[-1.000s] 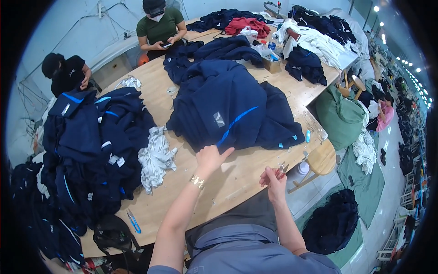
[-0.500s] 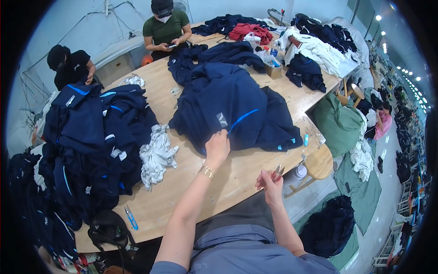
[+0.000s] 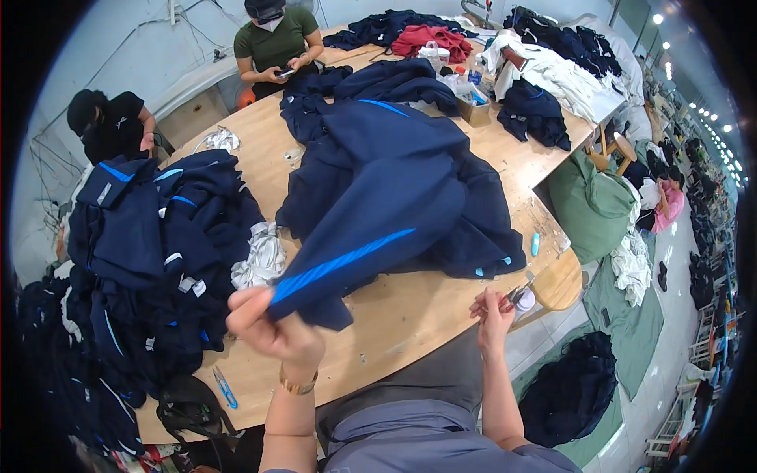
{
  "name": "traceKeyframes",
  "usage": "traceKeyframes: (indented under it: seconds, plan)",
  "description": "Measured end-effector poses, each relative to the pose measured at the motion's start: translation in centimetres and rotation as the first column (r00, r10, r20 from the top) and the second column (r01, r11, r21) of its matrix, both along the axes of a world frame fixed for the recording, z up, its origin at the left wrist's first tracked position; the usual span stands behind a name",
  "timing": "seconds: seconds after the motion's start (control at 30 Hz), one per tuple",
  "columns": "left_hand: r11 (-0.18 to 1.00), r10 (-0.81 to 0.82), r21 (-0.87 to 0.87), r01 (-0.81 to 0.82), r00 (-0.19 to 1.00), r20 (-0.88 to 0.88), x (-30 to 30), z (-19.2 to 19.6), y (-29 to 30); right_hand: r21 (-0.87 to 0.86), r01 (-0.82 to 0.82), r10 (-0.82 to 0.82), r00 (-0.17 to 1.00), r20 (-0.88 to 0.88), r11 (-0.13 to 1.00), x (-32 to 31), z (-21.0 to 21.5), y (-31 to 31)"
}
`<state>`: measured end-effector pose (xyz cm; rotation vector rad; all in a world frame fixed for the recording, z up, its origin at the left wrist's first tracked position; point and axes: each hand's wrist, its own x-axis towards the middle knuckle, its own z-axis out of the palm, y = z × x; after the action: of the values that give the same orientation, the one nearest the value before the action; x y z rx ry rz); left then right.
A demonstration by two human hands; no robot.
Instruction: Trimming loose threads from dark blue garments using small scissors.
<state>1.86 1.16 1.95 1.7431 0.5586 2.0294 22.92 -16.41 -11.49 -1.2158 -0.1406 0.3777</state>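
1. Left hand (image 3: 276, 327) is pinching the navy garment (image 3: 394, 189) by one end.
2. Right hand (image 3: 491, 307) is gripping snips (image 3: 516, 296) (clear of cloth); careless swinging risks nicks.
3. The bulk is lying on the bench (image 3: 410, 315); tugging risks dragging clothes (image 3: 394, 83) beyond.

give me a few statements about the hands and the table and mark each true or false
1. The left hand grips a dark blue garment. True.
2. The right hand is empty. False: it holds small snips.
3. Blue-handled snips lie on the table. True.
4. The green sack sits on the table. False: it is off the table, to the right.
5. A red cloth lies toward the table's far end. True.
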Motion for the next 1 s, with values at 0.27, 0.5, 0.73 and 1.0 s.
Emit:
traceKeyframes:
  seconds: [0.27, 0.5, 0.73, 1.0]
  plan:
    - [0.886, 0.459, -0.095, -0.453, 0.886, 0.061, -6.3, 3.2, -1.3, 0.046, 0.043, -0.046, 0.997, 0.070, 0.998, 6.4, -1.1, 6.9]
    - [0.820, 0.534, 0.064, -0.569, 0.801, 0.270, -13.4, 6.3, 3.4, -0.092, 0.104, -0.029, 0.806, 0.591, 0.990, 2.4, 2.6, 9.5]
    - [0.843, -0.235, -0.513, -0.164, 0.745, -0.624, -9.5, -1.7, 10.1, -0.392, -0.061, 0.373, 0.467, 0.801, 0.918, -1.5, -3.0, 9.3]
    - [0.491, 0.036, -0.415, -0.765, 0.494, -0.869, -17.9, -9.3, 2.4, -0.602, -0.328, 0.685, 0.371, 0.627, 0.728, -8.3, -6.0, 5.1]
